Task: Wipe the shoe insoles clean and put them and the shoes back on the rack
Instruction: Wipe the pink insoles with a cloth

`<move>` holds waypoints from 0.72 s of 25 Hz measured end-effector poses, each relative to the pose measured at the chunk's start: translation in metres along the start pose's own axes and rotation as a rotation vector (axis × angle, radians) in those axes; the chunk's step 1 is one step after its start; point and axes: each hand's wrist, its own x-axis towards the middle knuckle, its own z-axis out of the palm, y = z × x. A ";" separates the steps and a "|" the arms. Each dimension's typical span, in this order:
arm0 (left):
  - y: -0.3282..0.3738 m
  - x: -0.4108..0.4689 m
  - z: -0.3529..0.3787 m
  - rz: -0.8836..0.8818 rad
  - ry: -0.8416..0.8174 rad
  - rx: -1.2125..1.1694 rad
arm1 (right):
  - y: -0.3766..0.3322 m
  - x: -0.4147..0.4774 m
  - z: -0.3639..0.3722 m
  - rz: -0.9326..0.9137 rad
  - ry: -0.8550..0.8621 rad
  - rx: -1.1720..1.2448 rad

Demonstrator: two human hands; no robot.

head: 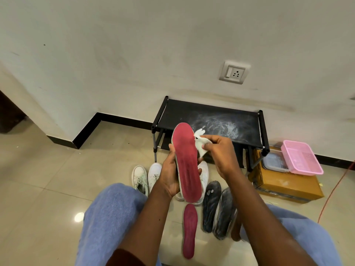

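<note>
Over glossy beige floor tiles (pixel 48 169), the left hand (pixel 170 175) grips a red insole (pixel 187 162) as the right hand (pixel 221 150) pinches a white wipe (pixel 199 144) against its edge, before a dust-smeared black rack (pixel 211 116) along the white wall (pixel 134 45).

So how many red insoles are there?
2. The held insole is in the left hand, with the right hand pinching a cloth at its edge. The floor insole lies on the tiles below. More may hide inside the shoes.
</note>
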 end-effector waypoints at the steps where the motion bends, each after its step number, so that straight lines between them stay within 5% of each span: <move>1: -0.001 -0.001 0.002 0.009 -0.008 0.030 | -0.003 0.004 0.006 -0.044 -0.022 -0.086; 6: -0.005 0.003 0.004 0.092 0.054 -0.018 | 0.010 -0.007 0.037 -0.443 -0.196 -0.779; 12: 0.000 0.005 -0.013 0.042 0.129 -0.063 | 0.017 -0.043 0.037 -0.402 -0.433 -1.002; 15: 0.000 0.005 -0.008 -0.006 0.108 -0.067 | 0.008 -0.042 0.022 -0.294 -0.597 -0.965; 18: -0.001 0.004 -0.001 -0.008 0.075 0.001 | -0.003 -0.031 0.015 -0.198 -0.279 -0.677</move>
